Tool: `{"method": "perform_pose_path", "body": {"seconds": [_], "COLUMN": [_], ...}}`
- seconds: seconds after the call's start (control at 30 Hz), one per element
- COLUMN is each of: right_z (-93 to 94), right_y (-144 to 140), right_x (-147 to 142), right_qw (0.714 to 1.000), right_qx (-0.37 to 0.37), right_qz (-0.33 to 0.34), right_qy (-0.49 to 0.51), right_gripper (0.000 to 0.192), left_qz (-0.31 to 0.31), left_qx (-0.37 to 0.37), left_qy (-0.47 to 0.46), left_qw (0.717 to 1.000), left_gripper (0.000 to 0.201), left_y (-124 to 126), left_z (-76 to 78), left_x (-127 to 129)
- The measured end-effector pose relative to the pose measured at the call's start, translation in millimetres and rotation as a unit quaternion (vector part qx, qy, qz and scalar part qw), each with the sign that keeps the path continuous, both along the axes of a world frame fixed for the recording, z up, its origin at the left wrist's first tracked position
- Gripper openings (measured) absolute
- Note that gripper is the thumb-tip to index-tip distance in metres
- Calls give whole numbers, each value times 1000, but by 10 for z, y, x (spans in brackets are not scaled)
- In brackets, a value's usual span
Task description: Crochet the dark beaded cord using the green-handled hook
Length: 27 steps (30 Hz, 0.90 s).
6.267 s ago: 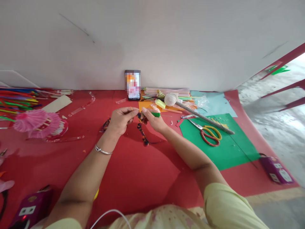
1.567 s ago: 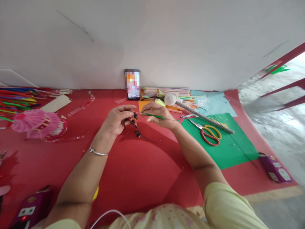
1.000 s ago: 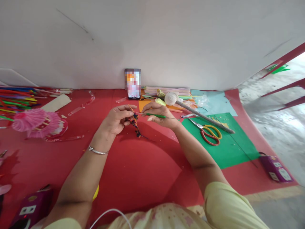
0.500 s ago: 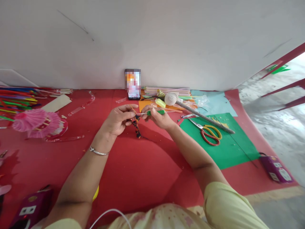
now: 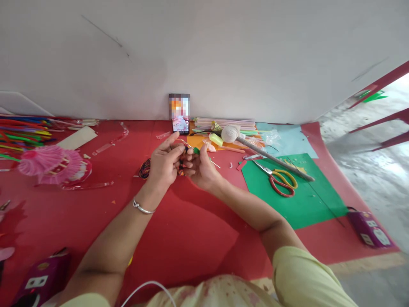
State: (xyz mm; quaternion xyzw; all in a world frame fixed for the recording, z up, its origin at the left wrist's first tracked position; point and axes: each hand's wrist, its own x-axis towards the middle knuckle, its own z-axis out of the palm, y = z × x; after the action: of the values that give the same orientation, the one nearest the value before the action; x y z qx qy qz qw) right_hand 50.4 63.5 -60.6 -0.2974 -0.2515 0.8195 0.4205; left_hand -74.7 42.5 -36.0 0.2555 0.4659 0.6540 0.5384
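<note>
My left hand [image 5: 163,163], with a silver bangle on its wrist, is closed on a small orange-and-black crocheted piece [image 5: 182,158]. The fingers hide most of the piece. Close on the right, my right hand [image 5: 204,168] grips a crochet hook with a green handle [image 5: 196,150]. The hook slants, its thin white end sticking out at the lower right of the hand. A bundle of dark multicoloured yarn [image 5: 145,169] lies on the red cloth just left of my left hand.
A phone [image 5: 179,114] leans on the grey wall. At right, scissors [image 5: 281,181] and a stick with a white ball end [image 5: 271,154] lie on green sheet [image 5: 306,209]. Pink pleated ornament [image 5: 53,164] and pipe cleaners [image 5: 24,133] are at left. Purple boxes [image 5: 370,228] stand near both front corners.
My hands have drawn closer together, the left one moving right. The crocheted piece no longer hangs freely but is bunched among the fingers. The hook has tilted, and the yarn bundle has come into view.
</note>
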Motion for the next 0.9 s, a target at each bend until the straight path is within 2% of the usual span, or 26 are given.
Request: {"method": "perform_pose_path", "body": {"seconds": [0.07,0.17,0.3,0.4,0.53,0.67,0.77,0.9], "right_z": [-89,-223,-282,-248,-186,-129,-86,-31], "right_y": [52,178,354,438,488,519,536,549], "right_x": [37,143,332,450,528,557,589,645], "right_qw": [998,977,906,847,785,734,707,685], "right_qx": [49,189,392,486,562,627,657,677], "right_qz": [4,6,-13,-16,-39,-51,-46,-39], "right_qy": [-43,-96,-161,-213,-256,-256,-257,-265], "right_gripper": [74,78,74,70,66,62,59,55], "left_qz": [-62,-135,-139,-132,-127,-115,-114,-110], "left_qx": [-32,-63,-73,-75,-62,-55,-49,-47], "left_qy": [-64,-115,-126,-123,-107,-78,-60,-36], "left_qw": [996,982,980,981,984,989,990,992], "left_gripper": [49,41,37,39,41,42,43,43], "left_y": [27,58,70,65,59,56,51,49], "left_z": [32,64,90,101,103,112,122,129], "left_x": [-88,-202,-245,-232,-230,-247,-265,-285]}}
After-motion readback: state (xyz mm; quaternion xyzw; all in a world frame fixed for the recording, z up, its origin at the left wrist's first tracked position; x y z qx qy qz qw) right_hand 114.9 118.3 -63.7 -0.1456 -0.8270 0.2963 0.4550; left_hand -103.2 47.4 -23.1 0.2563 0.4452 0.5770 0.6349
